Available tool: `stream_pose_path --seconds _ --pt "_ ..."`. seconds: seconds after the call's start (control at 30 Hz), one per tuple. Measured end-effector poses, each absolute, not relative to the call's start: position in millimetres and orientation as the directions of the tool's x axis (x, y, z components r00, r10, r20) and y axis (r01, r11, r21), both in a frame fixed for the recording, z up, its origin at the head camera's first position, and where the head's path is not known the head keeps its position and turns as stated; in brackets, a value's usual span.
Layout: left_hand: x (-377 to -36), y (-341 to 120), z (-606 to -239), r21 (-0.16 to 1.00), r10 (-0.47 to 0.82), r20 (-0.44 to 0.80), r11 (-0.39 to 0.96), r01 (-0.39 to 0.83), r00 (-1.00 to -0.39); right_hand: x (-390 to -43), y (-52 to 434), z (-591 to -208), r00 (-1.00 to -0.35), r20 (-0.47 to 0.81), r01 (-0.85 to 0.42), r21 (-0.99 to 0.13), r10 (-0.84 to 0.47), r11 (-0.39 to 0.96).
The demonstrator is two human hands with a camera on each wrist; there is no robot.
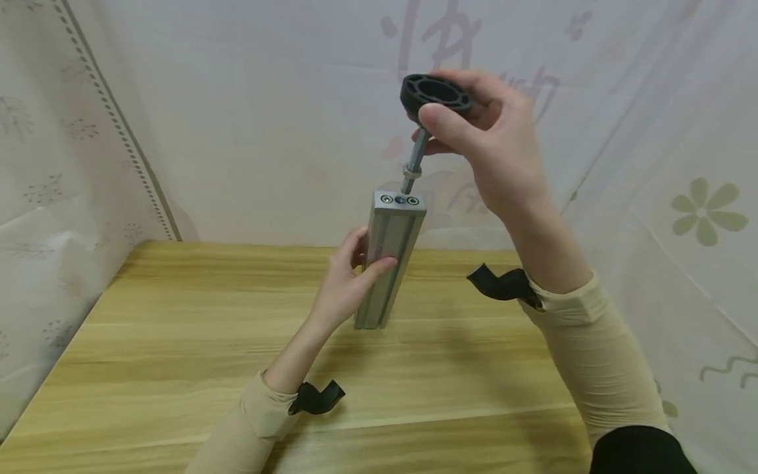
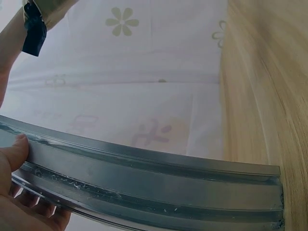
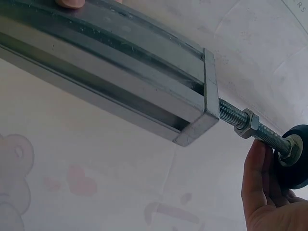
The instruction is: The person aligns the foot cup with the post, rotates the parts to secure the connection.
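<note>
While the left hand [image 1: 349, 280] wraps its fingers around the middle of the metal bar [image 1: 391, 260], holding it upright at the centre of the frame with its lower end on the wooden table [image 1: 177, 342], the right hand [image 1: 491, 145] sits above it in the upper middle, fingers and thumb curled round the black round foot [image 1: 435, 95]. From that foot a threaded rod [image 3: 240, 118] with a nut [image 3: 246, 123] runs down into the bar's top end plate [image 1: 399, 199].
</note>
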State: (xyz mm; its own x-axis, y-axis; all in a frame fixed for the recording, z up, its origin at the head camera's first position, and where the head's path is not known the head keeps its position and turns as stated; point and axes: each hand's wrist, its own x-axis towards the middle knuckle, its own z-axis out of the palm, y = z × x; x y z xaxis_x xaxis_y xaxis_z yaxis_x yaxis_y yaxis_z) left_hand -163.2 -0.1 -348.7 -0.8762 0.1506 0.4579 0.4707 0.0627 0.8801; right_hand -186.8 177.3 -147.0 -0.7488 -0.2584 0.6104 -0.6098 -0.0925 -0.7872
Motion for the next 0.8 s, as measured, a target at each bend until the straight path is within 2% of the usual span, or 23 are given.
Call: stream_pose_path --seconds 0.2,0.6,0.8 --pt "-162.7 3.4 -347.2 0.882 0.152 0.457 0.055 0.469 -0.877 -182.8 174.0 -148.5 -0.799 0.541 -0.539 -0.838 -0.262 -0.088" --pt "-163.0 7.8 -346.7 0.883 0.16 0.452 0.057 0.465 -0.877 -180.3 178.6 -153.7 -0.812 0.523 -0.527 -0.848 -0.258 -0.06" --pt "-162.4 6.2 -347.2 0.884 0.158 0.45 0.061 0.464 -0.879 -177.8 176.9 -156.2 -0.826 0.513 -0.533 -0.846 -0.234 0.029"
